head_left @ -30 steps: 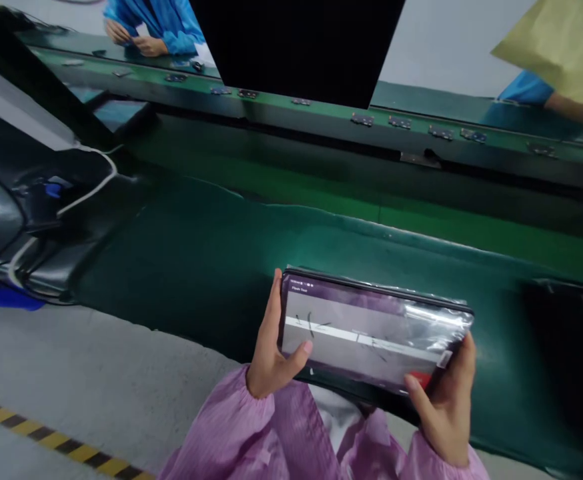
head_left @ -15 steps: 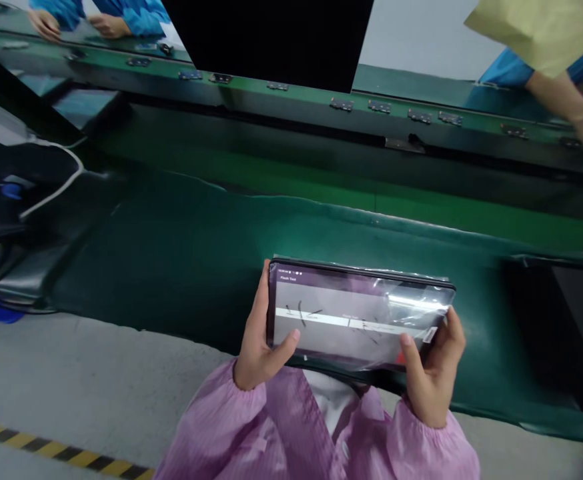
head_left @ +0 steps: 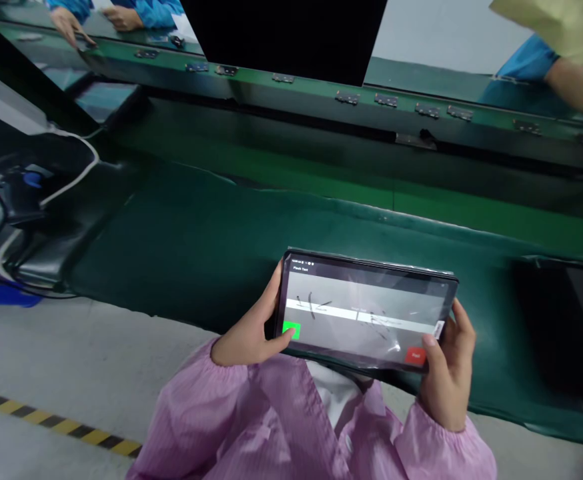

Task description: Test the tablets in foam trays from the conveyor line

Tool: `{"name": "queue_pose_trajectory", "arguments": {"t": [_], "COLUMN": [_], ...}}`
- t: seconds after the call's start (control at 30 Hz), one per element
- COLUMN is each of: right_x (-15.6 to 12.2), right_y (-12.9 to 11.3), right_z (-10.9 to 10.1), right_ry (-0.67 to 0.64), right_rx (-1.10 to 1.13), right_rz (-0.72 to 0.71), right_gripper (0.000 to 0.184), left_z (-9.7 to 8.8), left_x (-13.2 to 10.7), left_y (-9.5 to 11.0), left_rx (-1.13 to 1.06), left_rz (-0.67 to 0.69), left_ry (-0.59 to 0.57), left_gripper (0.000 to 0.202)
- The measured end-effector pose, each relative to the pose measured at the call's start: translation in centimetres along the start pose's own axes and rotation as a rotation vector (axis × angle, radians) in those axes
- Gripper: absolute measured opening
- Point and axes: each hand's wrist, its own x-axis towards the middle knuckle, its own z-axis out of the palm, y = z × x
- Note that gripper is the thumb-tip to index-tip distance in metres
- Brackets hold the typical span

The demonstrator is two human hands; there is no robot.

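Between my two hands is a tablet (head_left: 351,287), its screen lit and facing me under a clear film with dark pen marks. My left hand (head_left: 261,327) grips its left end, the thumb tip on a green button (head_left: 287,328) at the screen's lower left. The right end is held by my right hand (head_left: 446,367), with the thumb over the screen's edge near a red button (head_left: 414,355). The fingers behind the tablet are mostly hidden. It is tilted, above the near edge of the green-covered bench (head_left: 196,247).
Several small circuit boards (head_left: 385,100) lie along the far green strip. A large black panel (head_left: 291,40) hangs at the top. Cables (head_left: 79,177) and a dark device are on the left; a black tray (head_left: 566,320) is at right. Co-workers' hands (head_left: 121,18) show beyond.
The view has shifted slightly, and the tablet sits flatter to it. The green button now shows beside my left thumb; my right thumb has moved toward the screen's right edge, uncovering the red one.
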Motion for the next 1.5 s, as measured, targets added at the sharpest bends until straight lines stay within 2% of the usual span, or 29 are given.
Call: {"name": "queue_pose_trajectory", "arguments": {"t": [0.17,0.27,0.37,0.53,0.6,0.67,0.77,0.83,0.9,0.97,1.03,1.1,1.23,1.37,1.43,1.5], "right_x": [0.1,0.2,0.5,1.2,1.1,0.4,-1.9,-3.3,-3.9,-3.3,-1.4,1.7,10.2,19.0,22.1,24.0], "right_y": [-0.2,-0.1,0.6,2.1,2.7,3.2,3.9,4.3,4.7,5.2,5.8,6.4,7.4,7.2,6.8,6.5], "right_z": [0.0,-0.1,0.1,0.9,0.3,-1.1,-4.0,-5.3,-5.6,-5.1,-4.4,-3.9,-3.4,-2.8,-2.4,-1.9], "right_ry": [-0.003,-0.037,-0.077,-0.121,-0.13,-0.129,-0.206,-0.285,-0.294,-0.266,-0.251,-0.241,-0.19,-0.114,-0.022,0.103], "right_rx": [0.107,0.123,0.065,-0.014,-0.028,-0.088,-0.266,-0.374,-0.436,-0.468,-0.486,-0.499,-0.555,-0.649,-0.669,-0.679], "right_rz": [0.061,0.072,0.087,0.192,0.205,0.203,0.162,0.09,-0.006,-0.085,-0.142,-0.197,-0.268,-0.204,-0.187,-0.184], "right_gripper": [0.062,0.062,0.064,0.072,0.077,0.082,0.09,0.094,0.092,0.089,0.088,0.088,0.092,0.086,0.079,0.072], "left_z": [-0.6,-0.8,-0.2,1.3,1.6,1.6,1.7,2.0,2.4,2.5,2.5,2.4,2.6,3.6,4.5,5.7], "left_x": [0.2,0.6,1.5,2.7,2.4,1.2,-1.3,-2.7,-3.3,-2.8,-0.9,2.3,12.2,23.1,27.6,31.1], "left_y": [0.4,0.3,-0.7,-2.8,-2.9,-2.6,-2.3,-2.4,-2.8,-3.3,-3.8,-4.0,-3.5,-2.2,-1.7,-1.5], "left_rx": [-0.023,-0.068,-0.086,0.058,0.052,0.04,0.114,0.202,0.276,0.335,0.38,0.413,0.42,0.413,0.413,0.414], "left_rz": [0.004,0.031,0.047,0.0,-0.047,-0.092,-0.127,-0.17,-0.219,-0.247,-0.243,-0.208,-0.158,-0.171,-0.155,-0.144], "left_ry": [-0.059,-0.044,-0.021,0.061,0.056,0.042,0.031,0.059,0.104,0.138,0.146,0.145,0.096,0.052,0.058,0.071], "left_gripper": [0.108,0.099,0.088,0.085,0.089,0.099,0.114,0.115,0.111,0.109,0.109,0.11,0.118,0.122,0.123,0.124]}}
